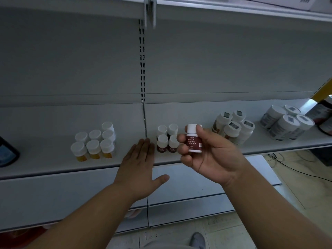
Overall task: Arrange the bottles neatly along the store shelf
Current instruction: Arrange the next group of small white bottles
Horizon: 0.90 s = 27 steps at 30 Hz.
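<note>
Bottle (194, 141) upright in right hand (212, 159); left hand (140, 169) flat, fingers extended.

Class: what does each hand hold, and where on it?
Right hand: small white-capped bottle with dark red label, gripped round its body. Left hand: nothing, flat and open.

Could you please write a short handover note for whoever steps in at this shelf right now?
Right hand: holds one small bottle with a dark red label upright in front of the shelf, not yet set down.
Left hand: open and flat, empty, fingertips at the shelf's front edge beside the red group.
Done: four matching red bottles stand in a two-by-two block just right of the shelf joint; seven yellow bottles stand grouped to the left.
Left: place the held bottle with the red block, probably on its right side. Larger white bottles further right look loosely clustered and may need straightening.
</note>
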Each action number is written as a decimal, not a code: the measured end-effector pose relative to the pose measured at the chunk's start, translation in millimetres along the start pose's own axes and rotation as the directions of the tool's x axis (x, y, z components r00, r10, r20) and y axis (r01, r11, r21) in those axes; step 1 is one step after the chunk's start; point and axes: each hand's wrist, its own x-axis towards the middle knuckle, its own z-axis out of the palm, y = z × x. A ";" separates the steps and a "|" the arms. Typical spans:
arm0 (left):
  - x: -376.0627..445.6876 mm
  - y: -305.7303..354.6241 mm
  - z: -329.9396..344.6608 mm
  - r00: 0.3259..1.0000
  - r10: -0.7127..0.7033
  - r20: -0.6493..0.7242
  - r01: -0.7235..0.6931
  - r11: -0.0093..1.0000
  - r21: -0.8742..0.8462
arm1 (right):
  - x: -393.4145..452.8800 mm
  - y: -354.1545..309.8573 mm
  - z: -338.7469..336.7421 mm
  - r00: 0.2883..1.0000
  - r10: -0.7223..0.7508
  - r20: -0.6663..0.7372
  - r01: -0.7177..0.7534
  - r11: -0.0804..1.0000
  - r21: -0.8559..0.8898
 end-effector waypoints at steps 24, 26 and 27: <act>0.1 -0.2 0.3 1.000 0.006 -0.001 -0.006 1.000 0.020 | -4.0 -3.3 2.0 0.991 -0.059 -0.123 0.046 0.993 -0.106; -0.2 -0.1 0.2 1.000 0.006 0.004 -0.007 0.999 0.037 | -4.6 -3.9 2.4 0.989 -0.050 -0.139 0.031 0.990 -0.137; -0.3 -0.1 0.1 1.000 0.006 0.004 -0.006 0.999 0.046 | -4.3 -3.2 1.7 0.986 -0.075 -0.150 0.049 0.984 -0.170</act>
